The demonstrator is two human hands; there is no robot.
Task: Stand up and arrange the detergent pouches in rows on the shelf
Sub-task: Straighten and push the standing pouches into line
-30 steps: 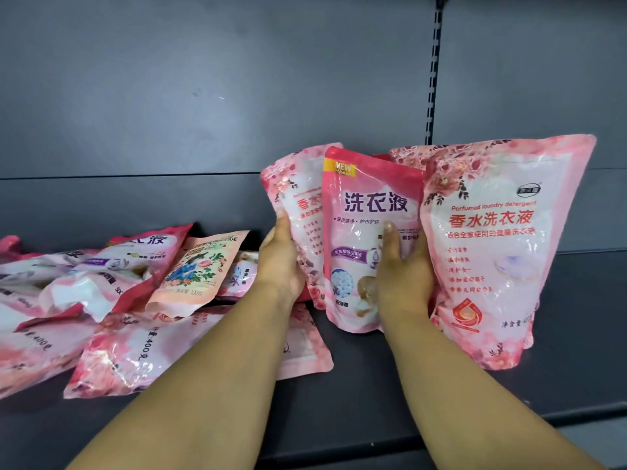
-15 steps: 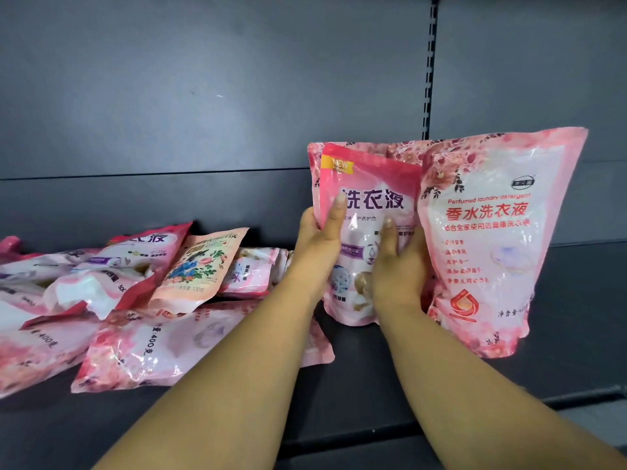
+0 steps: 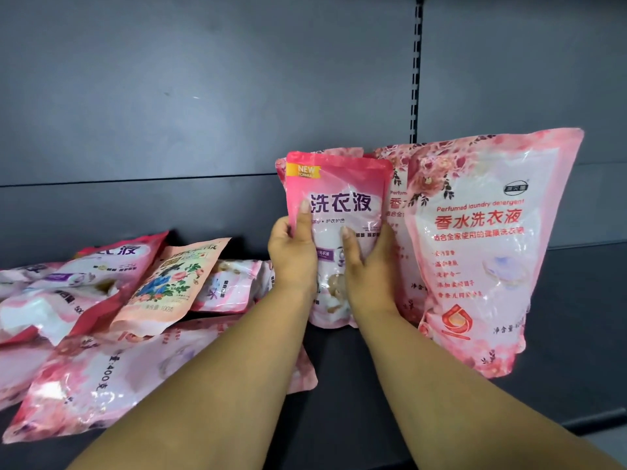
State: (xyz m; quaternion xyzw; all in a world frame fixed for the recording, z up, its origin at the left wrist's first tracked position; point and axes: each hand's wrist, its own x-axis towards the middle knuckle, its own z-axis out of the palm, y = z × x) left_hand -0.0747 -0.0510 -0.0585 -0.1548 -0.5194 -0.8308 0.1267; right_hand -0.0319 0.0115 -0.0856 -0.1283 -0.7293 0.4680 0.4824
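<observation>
1. Two hands grip the small glossy pink pouch (image 3: 342, 205), upright on the dark metal shelf (image 3: 576, 334): left hand (image 3: 293, 256) pinching its left edge, right hand (image 3: 368, 266) curled round its right side.
2. Just beside it stands a large crinkled rose-printed pouch (image 3: 481, 252).
3. Several soft pouches (image 3: 118, 313) lie flat, heaped left.

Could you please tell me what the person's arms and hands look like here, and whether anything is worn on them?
Both forearms are bare as far as the picture shows: no sleeves, gloves, watch or bracelet. The left hand and right hand show no rings, and the fingernails that show are short and unpainted.
</observation>
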